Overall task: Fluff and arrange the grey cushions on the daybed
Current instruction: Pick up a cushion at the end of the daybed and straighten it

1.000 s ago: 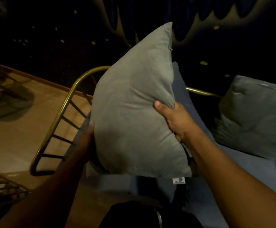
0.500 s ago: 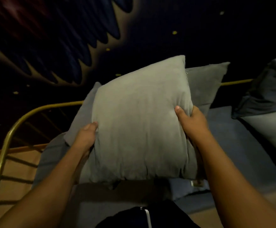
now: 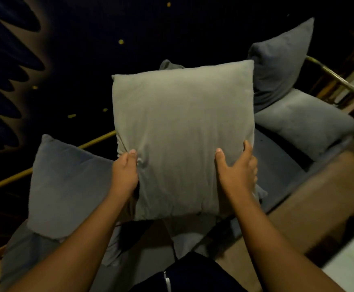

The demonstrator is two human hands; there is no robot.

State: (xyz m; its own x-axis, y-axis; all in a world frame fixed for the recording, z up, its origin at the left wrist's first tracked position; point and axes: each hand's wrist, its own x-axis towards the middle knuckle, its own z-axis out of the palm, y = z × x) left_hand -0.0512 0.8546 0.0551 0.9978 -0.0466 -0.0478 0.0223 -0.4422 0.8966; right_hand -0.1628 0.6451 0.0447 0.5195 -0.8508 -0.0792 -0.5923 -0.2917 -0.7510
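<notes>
A light grey square cushion [image 3: 182, 131] stands upright in mid-air over the daybed, face toward me. My left hand [image 3: 125, 175] pinches its lower left edge and my right hand [image 3: 237, 171] grips its lower right edge. A darker blue-grey cushion [image 3: 66, 186] leans against the gold rail at the left. Two more grey cushions sit at the right: one upright [image 3: 279, 62] at the back, one lying flat [image 3: 304, 119] in front of it. Another cushion's corner [image 3: 167, 65] peeks out behind the held one.
The daybed's blue-grey mattress [image 3: 277, 165] runs across the view, with a gold metal rail [image 3: 96, 141] behind it and at the right end [image 3: 336, 77]. A dark painted wall [image 3: 87, 49] is behind. Brown floor [image 3: 319, 199] lies at the right.
The cushion has been carried to the right along the daybed and turned square to me. Both hands have slid down to its lower edges. The view has swung right, showing the right-end cushions.
</notes>
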